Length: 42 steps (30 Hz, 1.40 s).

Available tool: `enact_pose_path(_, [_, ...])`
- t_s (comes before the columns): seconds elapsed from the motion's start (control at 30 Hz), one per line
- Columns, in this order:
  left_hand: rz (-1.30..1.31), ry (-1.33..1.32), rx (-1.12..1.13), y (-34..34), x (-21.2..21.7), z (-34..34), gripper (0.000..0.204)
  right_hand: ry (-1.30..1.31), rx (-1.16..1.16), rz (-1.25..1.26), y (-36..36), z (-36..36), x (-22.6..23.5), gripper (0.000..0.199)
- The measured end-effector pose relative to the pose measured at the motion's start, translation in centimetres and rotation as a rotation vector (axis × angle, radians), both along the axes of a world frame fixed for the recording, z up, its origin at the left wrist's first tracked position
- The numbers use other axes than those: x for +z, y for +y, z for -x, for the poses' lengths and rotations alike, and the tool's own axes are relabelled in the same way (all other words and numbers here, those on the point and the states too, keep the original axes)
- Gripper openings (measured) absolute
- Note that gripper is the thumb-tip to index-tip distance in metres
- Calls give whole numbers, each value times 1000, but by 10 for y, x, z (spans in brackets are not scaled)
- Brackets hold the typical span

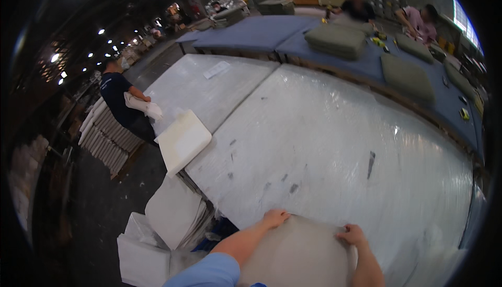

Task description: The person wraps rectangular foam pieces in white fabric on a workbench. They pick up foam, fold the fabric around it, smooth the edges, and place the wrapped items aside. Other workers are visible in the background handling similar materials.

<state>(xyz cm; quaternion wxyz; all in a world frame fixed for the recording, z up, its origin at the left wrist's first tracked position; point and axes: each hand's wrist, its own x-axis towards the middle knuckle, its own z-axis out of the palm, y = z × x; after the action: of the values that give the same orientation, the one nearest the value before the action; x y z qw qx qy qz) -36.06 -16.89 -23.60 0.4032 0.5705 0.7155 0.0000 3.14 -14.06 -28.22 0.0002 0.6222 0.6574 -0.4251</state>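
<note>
Pinching the beige pad (298,250), left hand (274,218) and right hand (354,234) grip its far corners. A film-covered table (324,145) extends beyond it.

The left hand (275,218) and right hand (354,233) hold a beige pad (298,250) at the near edge of the desk (324,145).

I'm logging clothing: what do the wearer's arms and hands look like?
The left hand and right hand are bare, without gloves or watches in sight. A light blue sleeve ends near the left elbow; none shows on the right.
</note>
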Motion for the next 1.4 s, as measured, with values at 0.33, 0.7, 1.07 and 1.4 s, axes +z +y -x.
enact_pose_path(0.33, [169, 348, -137, -11, -28, -36, 32, 17, -445, -9, -29, 19, -7, 34])
enact_pose_path(0.7, [-219, 385, -139, -8, -57, -34, 22, 32, -715, -243, -31, 44, -21, 31])
enact_pose_path(1.07, [-92, 314, -193, -5, -15, -35, 37, 187, -472, -356, -18, 36, 19, 27])
enact_pose_path(1.4, [144, 29, -404, -90, 55, -6, 59, 83, 269, 108, -107, -8, 119, 60])
